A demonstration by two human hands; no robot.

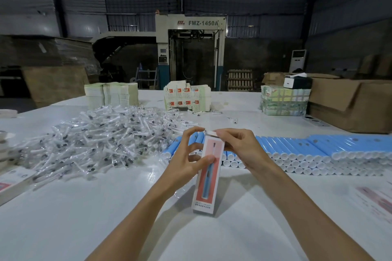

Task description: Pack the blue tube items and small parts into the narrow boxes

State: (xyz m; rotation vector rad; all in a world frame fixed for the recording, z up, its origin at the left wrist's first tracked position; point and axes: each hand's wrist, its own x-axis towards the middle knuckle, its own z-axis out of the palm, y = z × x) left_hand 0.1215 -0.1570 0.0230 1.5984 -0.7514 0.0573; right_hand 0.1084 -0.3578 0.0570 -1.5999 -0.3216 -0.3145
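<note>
Left grip [186, 154] is grasping one narrow box [209, 178] around its upper half, thumb laid across the pink front panel and fingers curled behind. Right grip [239, 146] pinches the white flap at the box's top end between thumb and fingertips. The box is tilted over the middle of the tabletop [84, 207]; its lower end points toward the near edge and may be resting on the surface, though the angle does not settle it.

Bagged small parts [95, 140] form one broad heap toward the left edge, far too many to count. Blue tubes [318, 148] with white caps lie side by side in stacked rows, dozens of them, running from just behind the box out to the right edge.

Along the far edge stand three groups. Cream leaflet stacks [110, 93] are toward the far left corner, a pile of flat box blanks [187, 97] is at the middle, and a strapped green-printed bundle [284, 101] is on the right. One brown carton [350, 104] sits at the far right corner. Flat printed boxes [12, 182] lie at the left edge, and more printed pieces [377, 199] are at the right edge.

A broad stretch of white tabletop runs from the heap and the tube rows to the near edge, on both sides of the forearms.
</note>
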